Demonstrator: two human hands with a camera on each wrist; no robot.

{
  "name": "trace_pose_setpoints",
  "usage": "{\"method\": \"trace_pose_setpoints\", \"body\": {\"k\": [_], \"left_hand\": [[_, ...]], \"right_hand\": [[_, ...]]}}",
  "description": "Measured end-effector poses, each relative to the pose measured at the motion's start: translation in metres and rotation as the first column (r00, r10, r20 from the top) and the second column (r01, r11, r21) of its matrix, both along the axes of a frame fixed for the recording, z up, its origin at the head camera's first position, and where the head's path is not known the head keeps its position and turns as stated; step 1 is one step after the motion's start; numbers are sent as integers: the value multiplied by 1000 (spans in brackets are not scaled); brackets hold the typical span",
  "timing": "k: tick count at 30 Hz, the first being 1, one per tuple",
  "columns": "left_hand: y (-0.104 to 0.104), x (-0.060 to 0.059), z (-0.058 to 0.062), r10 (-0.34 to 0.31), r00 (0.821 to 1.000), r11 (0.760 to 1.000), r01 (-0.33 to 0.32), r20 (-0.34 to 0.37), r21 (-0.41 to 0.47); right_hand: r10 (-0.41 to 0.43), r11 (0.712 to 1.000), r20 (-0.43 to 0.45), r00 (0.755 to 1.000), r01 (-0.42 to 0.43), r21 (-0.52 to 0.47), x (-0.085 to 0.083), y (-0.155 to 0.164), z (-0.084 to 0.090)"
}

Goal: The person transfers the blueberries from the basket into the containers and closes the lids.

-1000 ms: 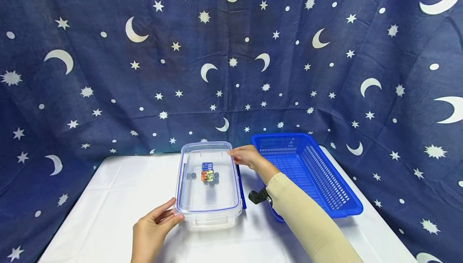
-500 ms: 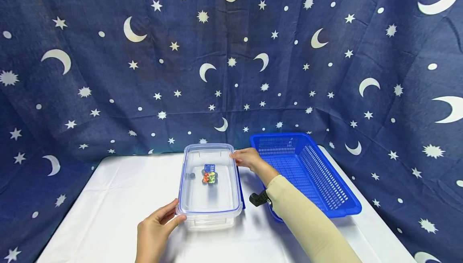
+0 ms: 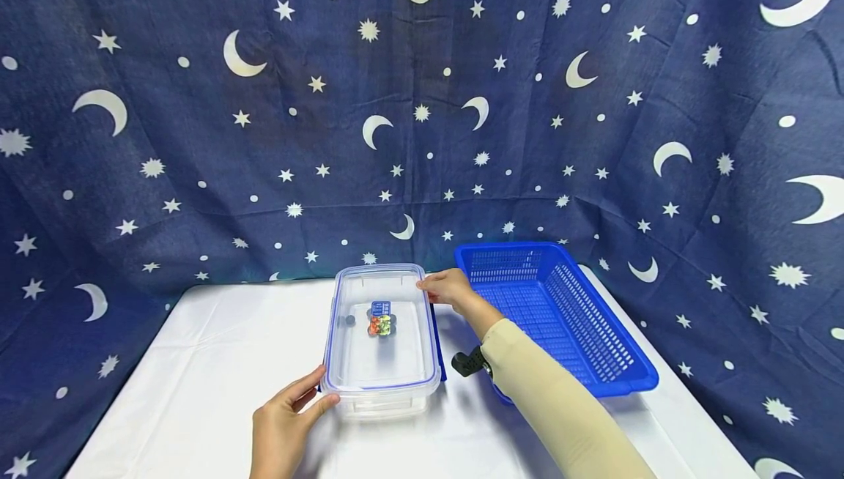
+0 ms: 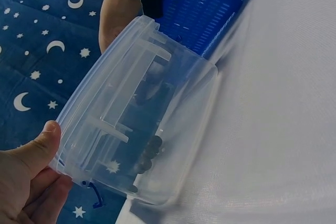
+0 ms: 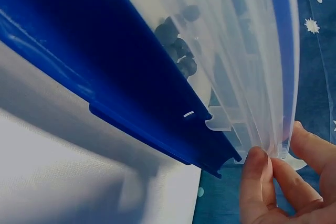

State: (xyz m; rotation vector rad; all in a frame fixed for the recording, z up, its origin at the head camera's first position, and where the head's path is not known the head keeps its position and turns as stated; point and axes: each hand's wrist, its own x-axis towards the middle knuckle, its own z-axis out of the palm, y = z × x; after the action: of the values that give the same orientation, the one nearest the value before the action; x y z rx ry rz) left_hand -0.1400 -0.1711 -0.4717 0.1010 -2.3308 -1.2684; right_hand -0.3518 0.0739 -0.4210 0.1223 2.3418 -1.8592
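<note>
The clear lid (image 3: 381,332) is being lowered onto the container (image 3: 385,400), held at opposite corners by the left hand's grip (image 3: 285,428) and the right hand's grip (image 3: 450,290).

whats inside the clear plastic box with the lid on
Through the clear lid of the box, a few small dark round pieces lie on the bottom, near a small blue and multicoloured label. What the pieces are is too small to tell.

— Where does the box (image 3: 381,351) sit?
— Mid-desk (image 3: 198,369), basket (image 3: 560,318) just to its right, backdrop (image 3: 264,135) behind.
— And the hands?
— Left hand (image 3: 283,428) at its near-left corner, right hand (image 3: 448,288) at its far-right corner.
</note>
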Motion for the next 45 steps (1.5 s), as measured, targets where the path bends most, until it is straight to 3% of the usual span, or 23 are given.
{"method": "trace_pose_setpoints", "body": {"k": [13,25,34,45], "left_hand": [[-1,-2,-6,0,999,1000,-1,35,30],[1,-3,-3,-11,1000,1000,11,8,10],[1,-3,-2,-6,1000,1000,6,-5,7],[0,-4,-4,-1,1000,1000,1,-17,-1]], "right_hand": [[26,999,-41,999,-25,43,1,-2,-3],[12,994,-52,999,-7,107,2,0,-8],[16,997,-47,999,-12,80,5,0,-6],[103,993,11,995,-103,54,15,5,-3]]}}
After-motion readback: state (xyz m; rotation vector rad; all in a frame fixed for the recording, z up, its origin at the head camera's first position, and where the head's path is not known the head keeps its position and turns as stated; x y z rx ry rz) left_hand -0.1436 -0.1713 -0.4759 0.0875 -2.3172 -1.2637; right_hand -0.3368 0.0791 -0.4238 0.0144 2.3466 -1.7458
